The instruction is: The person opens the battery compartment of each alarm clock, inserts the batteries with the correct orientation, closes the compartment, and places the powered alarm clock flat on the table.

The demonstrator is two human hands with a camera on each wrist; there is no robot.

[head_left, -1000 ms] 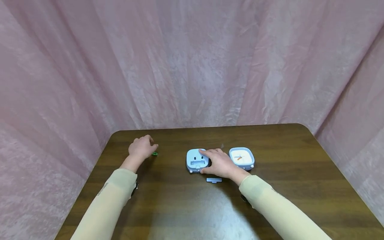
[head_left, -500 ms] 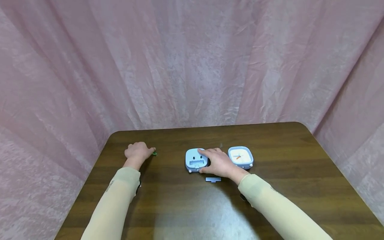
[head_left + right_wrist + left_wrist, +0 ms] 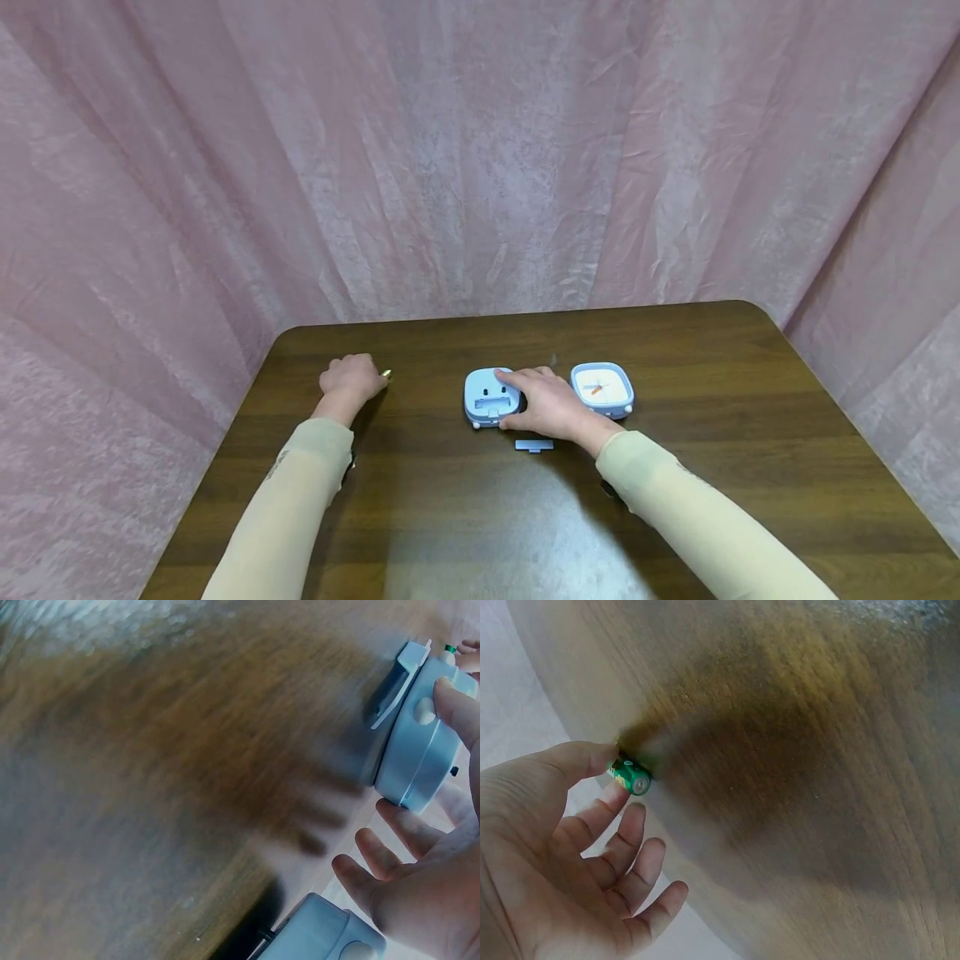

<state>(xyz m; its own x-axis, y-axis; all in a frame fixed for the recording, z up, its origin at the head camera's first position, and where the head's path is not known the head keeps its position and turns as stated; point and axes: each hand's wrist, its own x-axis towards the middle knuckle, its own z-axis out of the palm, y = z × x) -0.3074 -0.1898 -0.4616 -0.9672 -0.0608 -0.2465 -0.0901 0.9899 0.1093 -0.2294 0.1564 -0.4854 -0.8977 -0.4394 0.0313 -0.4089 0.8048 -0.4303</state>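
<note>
Between thumb and index finger, my left hand (image 3: 351, 379) pinches a small green battery (image 3: 633, 780) at the table's left side; its other fingers are loosely spread. In the head view just the battery's shiny end peeks past the thumb. My right hand (image 3: 551, 406) holds a light blue alarm clock (image 3: 480, 384) by its right side, thumb on the near edge and fingers on the far edge. That clock lies face down, with its battery compartment (image 3: 492, 405) uncovered and no battery visible inside. In front of it lies the light blue battery cover (image 3: 534, 446).
A second light blue alarm clock (image 3: 602, 386) lies face up, white dial showing, just right of my right hand. The brown wooden table (image 3: 450, 500) has rounded far corners, and a pink curtain (image 3: 480, 167) hangs behind it.
My left hand has come down over the battery and pinched it, and the battery has turned so its end shows. My right hand stays on the face-down clock.
</note>
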